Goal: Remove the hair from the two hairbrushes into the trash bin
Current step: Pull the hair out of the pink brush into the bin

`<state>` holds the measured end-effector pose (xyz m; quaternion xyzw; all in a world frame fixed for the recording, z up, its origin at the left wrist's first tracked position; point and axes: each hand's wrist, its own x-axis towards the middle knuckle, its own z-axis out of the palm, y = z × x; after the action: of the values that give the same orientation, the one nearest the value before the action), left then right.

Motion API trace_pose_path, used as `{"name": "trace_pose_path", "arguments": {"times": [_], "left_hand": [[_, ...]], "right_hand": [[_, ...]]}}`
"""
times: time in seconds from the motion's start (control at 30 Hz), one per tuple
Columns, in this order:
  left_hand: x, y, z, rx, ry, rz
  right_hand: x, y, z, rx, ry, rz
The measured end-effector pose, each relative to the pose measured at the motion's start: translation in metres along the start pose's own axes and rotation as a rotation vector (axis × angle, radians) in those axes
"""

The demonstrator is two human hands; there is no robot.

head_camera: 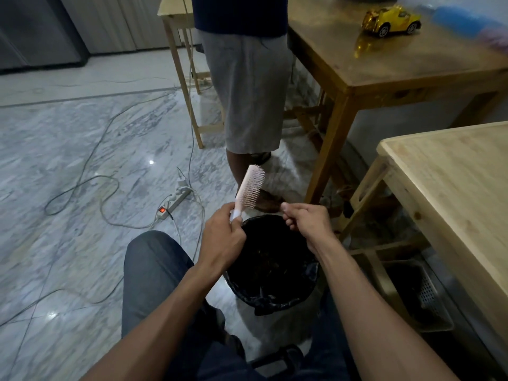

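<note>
Gripping pink hairbrush (249, 187) handle, left-hand fingers (233, 215), above trash bin (270, 301).

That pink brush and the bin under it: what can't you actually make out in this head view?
- Pink hairbrush: handle hidden inside the left hand.
- Right hand: fingertips pinched, any strands too fine to see.
- Trash bin: black liner too dark to read the contents.
- Blue object: motion-blurred, cut off by the right edge; unidentifiable.
- Second person: cut off by the top edge.
</note>
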<state>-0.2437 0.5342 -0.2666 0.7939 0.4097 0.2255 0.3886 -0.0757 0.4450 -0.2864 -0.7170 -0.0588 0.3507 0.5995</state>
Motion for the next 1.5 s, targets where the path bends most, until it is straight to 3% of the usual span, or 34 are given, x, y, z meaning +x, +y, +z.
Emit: {"name": "trace_pose_path", "arguments": {"times": [0.17, 0.3, 0.47, 0.6, 0.93, 1.23, 1.4, 1.5], "left_hand": [[0.002, -0.008, 0.000, 0.060, 0.029, 0.013], [-0.004, -0.006, 0.009, 0.084, 0.023, 0.071], [-0.011, -0.002, 0.017, 0.214, 0.029, 0.181], [-0.011, -0.007, 0.017, 0.258, 0.033, 0.183], [-0.001, -0.011, 0.008, 0.105, 0.111, 0.075], [-0.004, -0.003, 0.010, 0.056, 0.076, 0.044], [-0.003, -0.006, 0.001, 0.120, 0.048, 0.091], [-0.003, -0.007, -0.005, 0.214, 0.035, 0.160]], "right_hand": [[-0.001, 0.006, -0.009, -0.016, 0.047, 0.061], [-0.006, -0.001, 0.003, 0.088, -0.160, 0.088], [-0.011, -0.007, 0.007, -0.006, -0.313, -0.009], [-0.009, -0.009, 0.007, -0.018, -0.238, 0.012], [-0.004, 0.004, -0.017, -0.111, 0.096, 0.087], [0.012, 0.026, -0.012, -0.586, -0.018, -0.013], [-0.004, 0.006, -0.011, -0.845, -0.240, 0.015], [-0.010, -0.013, -0.010, -0.723, -0.359, 0.087]]}}
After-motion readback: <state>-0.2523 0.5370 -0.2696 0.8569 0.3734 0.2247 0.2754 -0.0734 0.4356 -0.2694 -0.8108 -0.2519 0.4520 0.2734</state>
